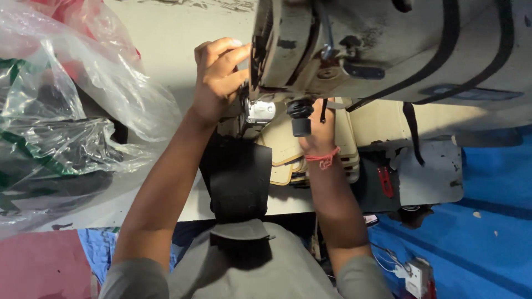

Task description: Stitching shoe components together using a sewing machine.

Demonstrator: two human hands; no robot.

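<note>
Grey shirt (244, 266) of the person fills the bottom edge, and a black strap (237, 177) runs from it up over the table (166, 50) to the sewing machine (388, 50). Left hand (217, 77) is curled closed against the machine head, beside the needle part (259, 111). Right hand (318, 133) is under the machine; if it holds something I cannot tell. Work seems to be at the threading or setting stage, which needs fine fingers. Beige pieces (288, 152) lie beside; plastic bags (61, 111) crowd the left
</note>
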